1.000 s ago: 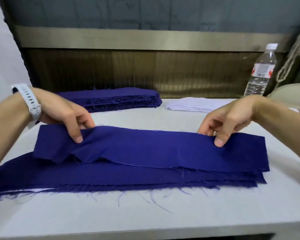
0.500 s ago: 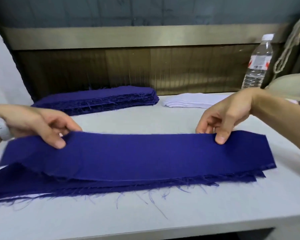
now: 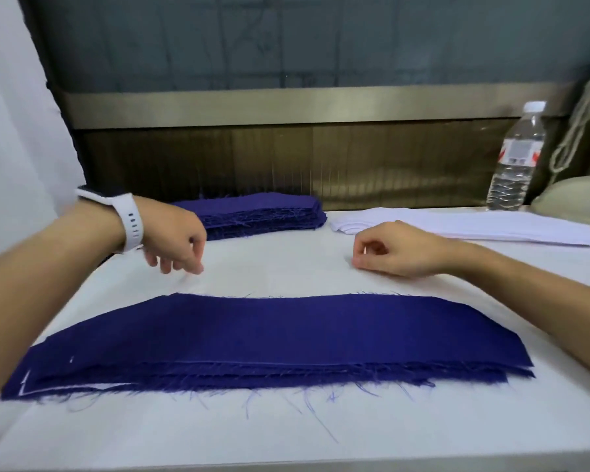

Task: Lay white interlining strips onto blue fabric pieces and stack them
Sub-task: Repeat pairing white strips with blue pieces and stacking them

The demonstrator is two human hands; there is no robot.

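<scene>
Pale grey-white tabletop (image 3: 286, 434) fills the lower part of the view, backed by a dark ribbed panel under a brass-coloured metal rail (image 3: 286, 103).

Nearest the person lies a long flat stack of dark blue fabric pieces with frayed edges (image 3: 252, 338), running left to right across the table. Its layers are slightly offset, so how many there are cannot be counted. A thin sliver of white interlining (image 3: 82, 386) shows between the layers at the stack's near left corner, while the rest is covered by blue cloth.

Both hands are above the table just beyond this stack, clear of it. The left hand (image 3: 174, 240), with a white watch strap (image 3: 128, 216) on the wrist, hangs with fingers loosely curled downward and grasps nothing. Its fingertips are motion-blurred. The right hand (image 3: 399, 248) is also loosely curled, thumb close to forefinger, with nothing visible in it. Whether its fingertips touch the tabletop cannot be told.

Behind the left hand sits a second, thicker pile of blue fabric pieces (image 3: 263, 214), its left end hidden by the hand and wrist. Beside it to the right, behind the right hand, lies a flat pile of white interlining strips (image 3: 474, 226), which reaches nearly to the frame's edge.

At the far right stands a clear plastic water bottle with a white cap (image 3: 515, 158). Next to it hang pale looped cords (image 3: 579, 131), and a cream rounded object (image 3: 573, 199) is cut off by the frame.
</scene>
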